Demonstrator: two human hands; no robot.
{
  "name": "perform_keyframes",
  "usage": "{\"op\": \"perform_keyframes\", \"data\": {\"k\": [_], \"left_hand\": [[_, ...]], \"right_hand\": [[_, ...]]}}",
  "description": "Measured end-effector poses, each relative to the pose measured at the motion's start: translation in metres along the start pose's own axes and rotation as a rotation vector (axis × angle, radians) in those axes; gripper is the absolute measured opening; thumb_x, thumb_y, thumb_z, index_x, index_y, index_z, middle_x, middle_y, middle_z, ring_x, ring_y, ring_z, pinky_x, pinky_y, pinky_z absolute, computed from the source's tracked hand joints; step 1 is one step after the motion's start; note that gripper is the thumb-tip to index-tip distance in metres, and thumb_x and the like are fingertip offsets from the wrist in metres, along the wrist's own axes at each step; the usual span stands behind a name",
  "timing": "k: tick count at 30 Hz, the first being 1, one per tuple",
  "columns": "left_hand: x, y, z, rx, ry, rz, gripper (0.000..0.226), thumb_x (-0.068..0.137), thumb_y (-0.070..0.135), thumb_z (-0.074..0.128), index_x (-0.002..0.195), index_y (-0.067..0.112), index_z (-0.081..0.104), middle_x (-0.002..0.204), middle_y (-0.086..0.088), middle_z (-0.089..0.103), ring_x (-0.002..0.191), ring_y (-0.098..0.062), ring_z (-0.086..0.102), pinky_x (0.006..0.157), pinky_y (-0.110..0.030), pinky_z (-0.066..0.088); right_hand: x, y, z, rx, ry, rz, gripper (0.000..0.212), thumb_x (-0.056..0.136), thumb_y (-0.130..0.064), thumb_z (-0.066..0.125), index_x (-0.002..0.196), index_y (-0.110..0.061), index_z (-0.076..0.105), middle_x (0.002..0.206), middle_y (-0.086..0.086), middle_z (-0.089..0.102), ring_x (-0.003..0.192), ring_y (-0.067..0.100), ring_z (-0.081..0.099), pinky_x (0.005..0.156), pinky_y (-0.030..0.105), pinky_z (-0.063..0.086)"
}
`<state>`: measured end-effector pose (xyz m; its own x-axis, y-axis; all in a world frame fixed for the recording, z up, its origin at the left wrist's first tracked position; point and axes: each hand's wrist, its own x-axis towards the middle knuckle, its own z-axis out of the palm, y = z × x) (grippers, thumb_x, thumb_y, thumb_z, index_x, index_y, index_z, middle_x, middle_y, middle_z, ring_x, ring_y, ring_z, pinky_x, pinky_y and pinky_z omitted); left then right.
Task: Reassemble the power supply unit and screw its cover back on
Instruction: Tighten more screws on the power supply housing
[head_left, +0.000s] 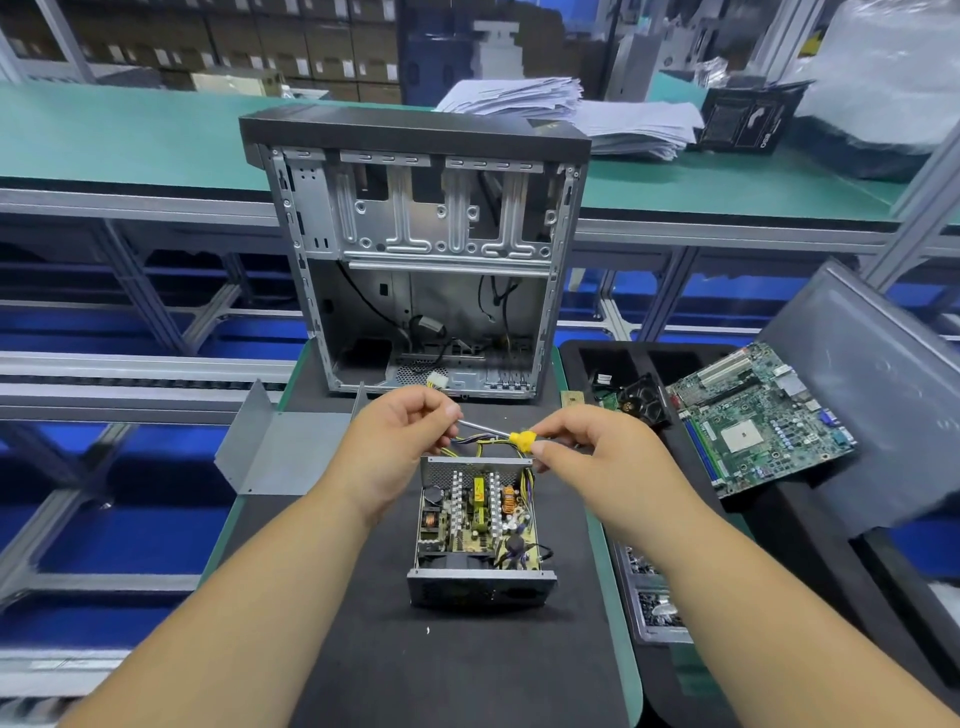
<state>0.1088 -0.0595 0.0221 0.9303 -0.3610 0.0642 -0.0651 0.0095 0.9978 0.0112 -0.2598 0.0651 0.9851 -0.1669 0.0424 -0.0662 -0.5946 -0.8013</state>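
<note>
L hand (402, 441) pinches screwdriver (511, 436) shaft | R hand (592, 457) grips handle | PSU (480, 525) open | no legible text

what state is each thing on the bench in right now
power supply unit: open, cover off, circuit board exposed
cover: off, lying on the mat to the left of the unit
screwdriver: held above the unit by both hands
left hand: fingers pinching the metal shaft
right hand: fingers gripping the yellow handle
computer case: upright, side open
motherboard: out of the case, on a tray
</note>
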Motion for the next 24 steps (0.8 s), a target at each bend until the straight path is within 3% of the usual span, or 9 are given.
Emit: {"op": "perform_keyframes", "data": {"k": [3, 5, 7, 9, 11, 14, 18, 21, 24], "left_hand": [[-0.001, 0.001, 0.004, 0.023, -0.079, 0.035, 0.022, 0.093, 0.010, 0.064, 0.079, 0.024, 0.072, 0.073, 0.002, 0.069, 0.067, -0.007, 0.062, 0.064, -0.016, 0.049], [-0.001, 0.003, 0.007, -0.033, -0.104, 0.025, 0.011, 0.091, 0.022, 0.067, 0.101, 0.025, 0.069, 0.086, 0.001, 0.073, 0.077, -0.008, 0.068, 0.073, -0.018, 0.052], [0.000, 0.001, 0.009, -0.100, -0.039, -0.048, 0.044, 0.082, 0.050, 0.065, 0.121, 0.035, 0.054, 0.108, 0.001, 0.072, 0.098, -0.010, 0.069, 0.090, -0.024, 0.051], [0.000, -0.005, 0.005, -0.051, 0.015, -0.110, 0.051, 0.078, 0.064, 0.055, 0.123, 0.043, 0.046, 0.115, 0.004, 0.067, 0.109, -0.011, 0.064, 0.099, -0.029, 0.047], [-0.008, -0.018, 0.000, 0.139, -0.085, -0.145, 0.032, 0.086, 0.059, 0.055, 0.116, 0.047, 0.053, 0.110, 0.012, 0.066, 0.107, -0.008, 0.061, 0.098, -0.030, 0.046], [-0.025, -0.040, -0.006, 0.344, -0.269, -0.208, 0.013, 0.085, 0.039, 0.071, 0.098, 0.037, 0.068, 0.098, 0.012, 0.069, 0.091, -0.001, 0.063, 0.087, -0.022, 0.049], [-0.045, -0.059, -0.004, 0.544, -0.389, -0.233, 0.034, 0.071, 0.026, 0.087, 0.100, 0.029, 0.069, 0.107, 0.009, 0.067, 0.097, -0.006, 0.064, 0.090, -0.019, 0.049], [-0.056, -0.066, -0.003, 0.494, -0.328, -0.233, 0.041, 0.068, 0.016, 0.089, 0.102, 0.027, 0.069, 0.112, 0.009, 0.067, 0.103, -0.005, 0.064, 0.094, -0.018, 0.047], [-0.063, -0.071, -0.002, 0.493, -0.303, -0.221, 0.043, 0.067, 0.012, 0.088, 0.103, 0.027, 0.071, 0.112, 0.011, 0.069, 0.108, -0.005, 0.063, 0.097, -0.021, 0.046]], "right_hand": [[0.001, 0.004, 0.004, 0.054, -0.048, 0.012, 0.010, 0.090, -0.024, 0.065, 0.087, -0.032, 0.071, 0.078, -0.014, 0.073, 0.081, 0.008, 0.067, 0.078, 0.036, 0.054], [0.001, 0.008, 0.007, 0.097, -0.060, 0.035, 0.011, 0.092, -0.024, 0.063, 0.090, -0.031, 0.071, 0.079, -0.014, 0.074, 0.078, 0.003, 0.066, 0.071, 0.028, 0.049], [0.002, 0.015, 0.009, 0.183, -0.047, 0.086, 0.011, 0.094, -0.021, 0.061, 0.093, -0.028, 0.070, 0.080, -0.011, 0.074, 0.074, 0.003, 0.065, 0.068, 0.025, 0.047], [0.001, 0.023, 0.009, 0.269, -0.033, 0.155, 0.011, 0.096, -0.017, 0.059, 0.096, -0.022, 0.069, 0.081, -0.008, 0.075, 0.068, 0.009, 0.059, 0.066, 0.024, 0.049], [0.002, 0.032, 0.009, 0.298, -0.031, 0.200, 0.010, 0.097, -0.017, 0.057, 0.098, -0.019, 0.067, 0.082, -0.006, 0.076, 0.065, 0.009, 0.057, 0.067, 0.022, 0.049], [0.002, 0.048, 0.011, 0.302, -0.050, 0.244, 0.011, 0.098, -0.017, 0.055, 0.102, -0.017, 0.065, 0.085, -0.003, 0.076, 0.064, 0.010, 0.058, 0.074, 0.030, 0.050], [0.001, 0.067, 0.018, 0.339, -0.094, 0.310, 0.013, 0.099, -0.012, 0.050, 0.099, -0.020, 0.061, 0.084, 0.000, 0.073, 0.067, 0.013, 0.058, 0.071, 0.030, 0.049], [-0.004, 0.080, 0.027, 0.308, -0.171, 0.335, 0.003, 0.095, -0.018, 0.059, 0.097, -0.020, 0.059, 0.083, 0.000, 0.066, 0.066, 0.013, 0.055, 0.071, 0.030, 0.046], [-0.014, 0.092, 0.033, 0.244, -0.239, 0.337, 0.028, 0.078, -0.028, 0.080, 0.096, -0.018, 0.062, 0.075, -0.004, 0.057, 0.064, 0.011, 0.052, 0.066, 0.026, 0.043]]}}
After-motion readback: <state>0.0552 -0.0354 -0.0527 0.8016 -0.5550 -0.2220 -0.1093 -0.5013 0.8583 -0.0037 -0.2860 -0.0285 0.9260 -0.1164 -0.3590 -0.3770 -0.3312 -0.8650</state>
